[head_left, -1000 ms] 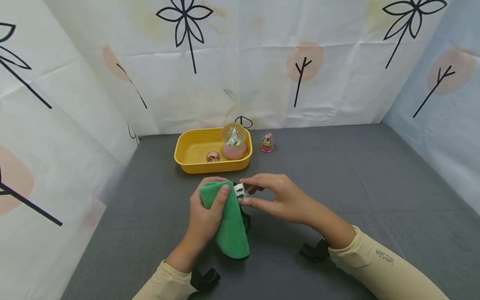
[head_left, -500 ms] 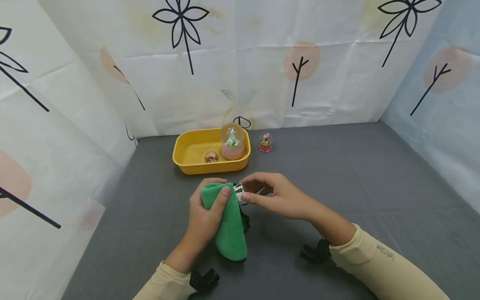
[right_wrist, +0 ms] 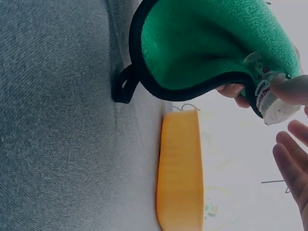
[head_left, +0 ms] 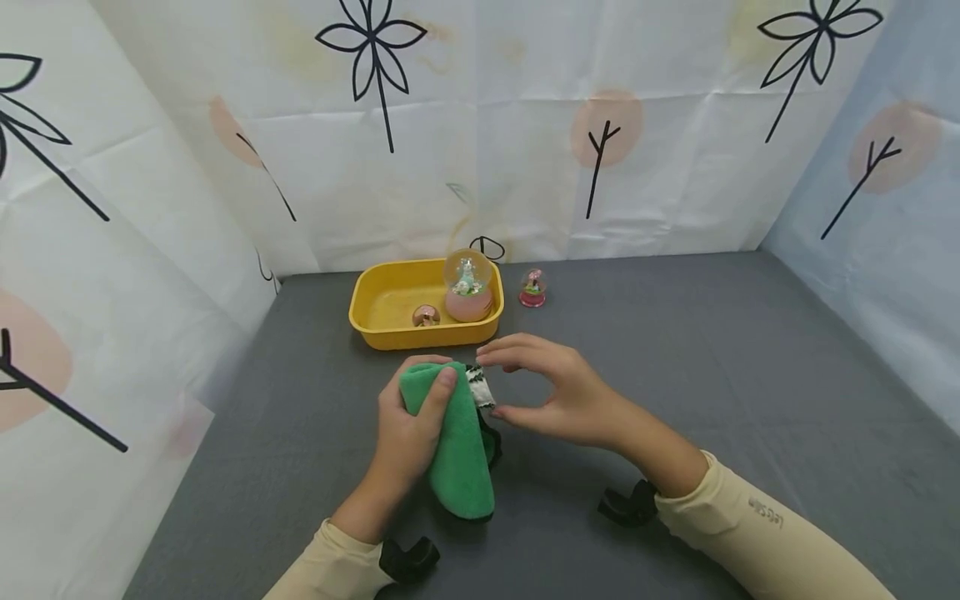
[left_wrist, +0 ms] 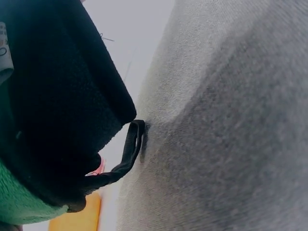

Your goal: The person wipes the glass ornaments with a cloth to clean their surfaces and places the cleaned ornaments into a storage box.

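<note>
My left hand grips a folded green cleaning cloth with black edging, its thumb pressed on the front. A small snow globe is held in the cloth, tipped on its side. Its white base, with dark green trees, sticks out to the right, while its clear dome lies against the cloth in the right wrist view. My right hand is spread around the base, fingers above and thumb below. In the right wrist view the thumb overlaps the base; whether it touches, I cannot tell. The fingers stand apart from it.
Beyond my hands stands a yellow tray holding a large pink-based snow globe and a small pinkish globe. Right of it, a small red-based snow globe stands on the grey tabletop. Patterned white fabric hangs behind.
My right fingers were closed around the globe's base half a second ago and have now spread away from it. The base shows a turned pattern. My left hand keeps its hold.
</note>
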`<state>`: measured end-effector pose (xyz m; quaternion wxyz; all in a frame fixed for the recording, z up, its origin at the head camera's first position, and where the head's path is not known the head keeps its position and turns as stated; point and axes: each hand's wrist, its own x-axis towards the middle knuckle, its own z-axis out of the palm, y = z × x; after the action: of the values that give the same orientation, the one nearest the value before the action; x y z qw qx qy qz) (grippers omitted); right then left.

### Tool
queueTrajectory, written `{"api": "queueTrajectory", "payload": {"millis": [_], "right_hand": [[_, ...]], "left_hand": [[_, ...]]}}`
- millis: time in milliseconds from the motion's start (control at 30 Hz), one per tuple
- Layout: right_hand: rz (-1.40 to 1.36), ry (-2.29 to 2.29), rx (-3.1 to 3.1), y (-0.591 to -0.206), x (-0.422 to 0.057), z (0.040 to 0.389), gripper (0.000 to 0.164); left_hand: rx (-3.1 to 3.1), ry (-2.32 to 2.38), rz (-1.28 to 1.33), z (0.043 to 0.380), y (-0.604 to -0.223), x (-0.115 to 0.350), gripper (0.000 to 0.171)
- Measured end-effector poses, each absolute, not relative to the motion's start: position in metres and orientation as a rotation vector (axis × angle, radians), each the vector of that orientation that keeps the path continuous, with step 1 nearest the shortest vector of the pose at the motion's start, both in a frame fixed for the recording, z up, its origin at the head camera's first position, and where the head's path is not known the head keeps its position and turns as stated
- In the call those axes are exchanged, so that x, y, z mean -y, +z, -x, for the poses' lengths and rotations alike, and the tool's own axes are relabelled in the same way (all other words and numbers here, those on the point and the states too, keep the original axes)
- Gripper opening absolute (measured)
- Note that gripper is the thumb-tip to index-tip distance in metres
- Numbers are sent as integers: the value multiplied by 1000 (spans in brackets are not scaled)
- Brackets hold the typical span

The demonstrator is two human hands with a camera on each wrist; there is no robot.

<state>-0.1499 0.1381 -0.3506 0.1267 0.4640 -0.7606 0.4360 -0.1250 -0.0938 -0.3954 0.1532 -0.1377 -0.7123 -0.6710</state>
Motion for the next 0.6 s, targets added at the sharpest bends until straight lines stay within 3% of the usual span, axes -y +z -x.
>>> {"api": "queueTrajectory", "payload": {"millis": [600], "right_hand": [[-1467, 1186, 2210, -355, -137, 152, 55]], "left_hand": [[2103, -1995, 421, 123, -396, 92, 17]]}}
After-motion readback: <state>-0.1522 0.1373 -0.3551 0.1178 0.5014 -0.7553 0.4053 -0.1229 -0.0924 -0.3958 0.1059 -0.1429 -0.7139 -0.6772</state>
